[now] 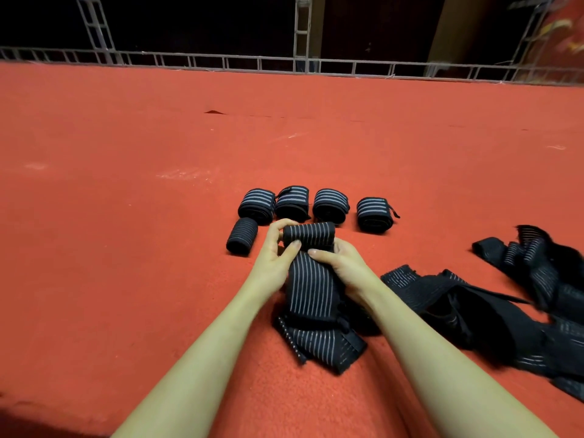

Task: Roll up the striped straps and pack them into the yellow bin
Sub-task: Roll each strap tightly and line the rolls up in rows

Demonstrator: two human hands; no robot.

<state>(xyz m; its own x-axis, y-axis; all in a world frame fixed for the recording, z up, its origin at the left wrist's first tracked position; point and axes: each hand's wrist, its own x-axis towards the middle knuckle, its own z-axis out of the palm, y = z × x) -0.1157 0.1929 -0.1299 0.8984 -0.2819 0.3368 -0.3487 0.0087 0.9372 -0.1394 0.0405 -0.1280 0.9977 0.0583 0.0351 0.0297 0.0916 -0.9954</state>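
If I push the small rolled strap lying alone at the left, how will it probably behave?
The lone rolled strap lies on its curved side, so a sideways push would probably roll it, though the fuzzy red carpet should stop it soon. It looks like soft, light fabric, so it should give under a squeeze. No fastening is visible, so it may loosen.

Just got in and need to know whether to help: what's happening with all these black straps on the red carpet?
A person is rolling a striped strap: both hands, left hand and right hand, grip the part-made roll, its tail trailing toward them. Five finished rolls sit just beyond on the red carpet. A loose pile of straps waits to the right. No yellow bin is in view.
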